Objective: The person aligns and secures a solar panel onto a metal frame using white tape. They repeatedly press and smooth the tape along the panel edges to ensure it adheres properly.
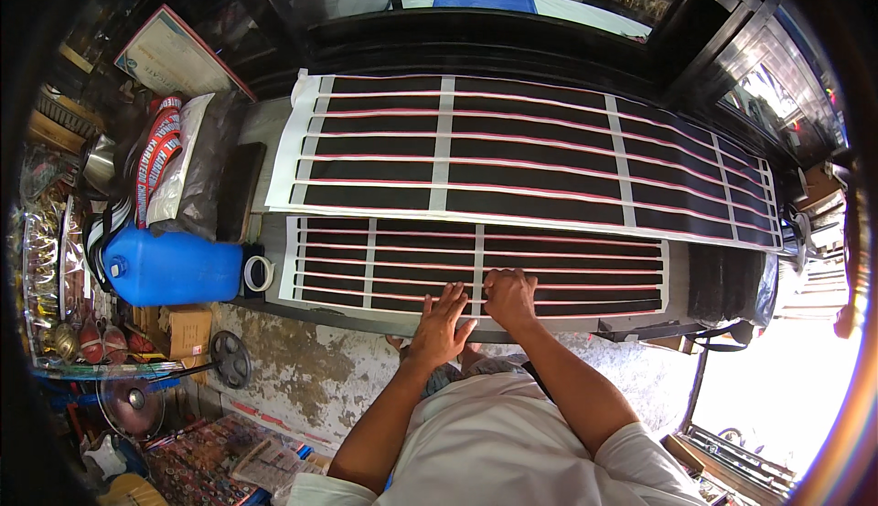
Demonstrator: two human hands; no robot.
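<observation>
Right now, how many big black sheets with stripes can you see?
2. The farther sheet lies beyond the hands; the nearer sheet lies under the left hand and right hand. More could be hidden underneath.

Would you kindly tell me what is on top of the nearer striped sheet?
The nearer sheet has the spread left hand and curled right hand over its near part; the surface beneath them is covered, and anything inside the right hand is hidden.

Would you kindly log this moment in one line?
left hand: spread on near striped sheet; right hand: curled on it; beyond: far striped sheet
</observation>
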